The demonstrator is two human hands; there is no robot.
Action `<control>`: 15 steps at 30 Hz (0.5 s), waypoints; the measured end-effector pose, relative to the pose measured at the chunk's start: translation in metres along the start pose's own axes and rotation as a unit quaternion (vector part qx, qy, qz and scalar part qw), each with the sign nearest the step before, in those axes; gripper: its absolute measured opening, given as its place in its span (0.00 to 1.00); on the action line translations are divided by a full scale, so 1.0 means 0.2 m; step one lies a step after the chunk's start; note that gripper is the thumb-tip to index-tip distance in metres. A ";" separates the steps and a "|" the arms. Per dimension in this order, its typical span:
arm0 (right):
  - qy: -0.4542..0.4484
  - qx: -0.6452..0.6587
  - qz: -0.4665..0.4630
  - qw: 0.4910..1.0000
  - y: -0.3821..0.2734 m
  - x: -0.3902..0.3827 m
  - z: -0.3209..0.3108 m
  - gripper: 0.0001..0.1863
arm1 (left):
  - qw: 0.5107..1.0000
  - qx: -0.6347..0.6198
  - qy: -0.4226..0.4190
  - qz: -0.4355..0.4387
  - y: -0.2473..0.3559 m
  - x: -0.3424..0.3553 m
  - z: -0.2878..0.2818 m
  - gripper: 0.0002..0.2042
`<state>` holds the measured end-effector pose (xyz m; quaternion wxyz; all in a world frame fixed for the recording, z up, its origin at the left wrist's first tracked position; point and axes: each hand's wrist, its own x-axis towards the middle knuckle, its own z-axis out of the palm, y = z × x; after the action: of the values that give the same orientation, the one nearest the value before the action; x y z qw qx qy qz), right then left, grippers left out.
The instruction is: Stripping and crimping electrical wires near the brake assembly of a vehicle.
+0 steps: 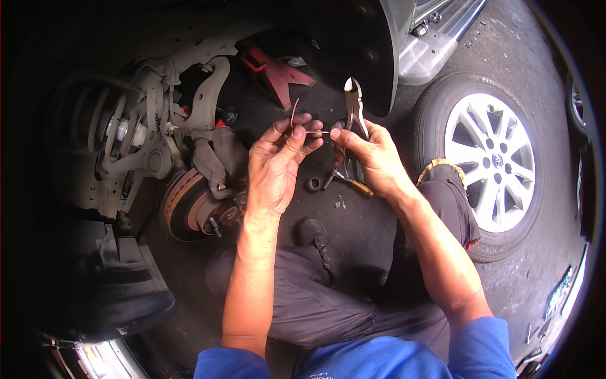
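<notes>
Near the middle of the view, my left hand (279, 161) pinches a thin pinkish-red wire (293, 110) whose short end sticks up above the fingers. The wire runs across toward my right hand (366, 158), where thumb and finger meet its other end. That right hand also grips side cutters (353, 101), jaws pointing up. Below it, a tool with a yellow handle (360, 187) lies near a small metal ring (314, 184).
A brake disc (178, 202) and coil spring (95, 120) are at left. A red jack stand (273, 73) stands behind my hands. A removed wheel (439, 92) lies at right beside my bent knee. A car body panel (424, 57) hangs at upper right.
</notes>
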<state>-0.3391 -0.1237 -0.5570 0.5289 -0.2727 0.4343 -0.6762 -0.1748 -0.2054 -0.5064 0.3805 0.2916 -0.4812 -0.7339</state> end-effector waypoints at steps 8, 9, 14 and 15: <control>-0.097 0.216 0.166 0.957 -0.05 -0.04 0.05 0.08 | 0.995 -0.023 -0.044 0.087 -0.02 0.00 -0.06 0.07; -0.096 0.219 0.175 0.955 -0.05 -0.05 0.06 0.09 | 0.995 -0.022 -0.045 0.087 -0.02 0.00 -0.06 0.07; -0.100 0.231 0.181 0.951 -0.04 -0.07 0.10 0.09 | 0.995 0.042 0.015 0.090 0.00 0.00 -0.01 0.08; -0.080 0.226 0.174 0.955 -0.04 -0.07 0.10 0.09 | 0.995 0.042 0.015 0.090 0.02 0.00 -0.01 0.08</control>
<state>-0.3218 -0.1151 -0.5398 0.7193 -0.1196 0.2667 -0.6301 -0.1729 -0.2067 -0.5038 0.4397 0.2739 -0.5297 -0.6717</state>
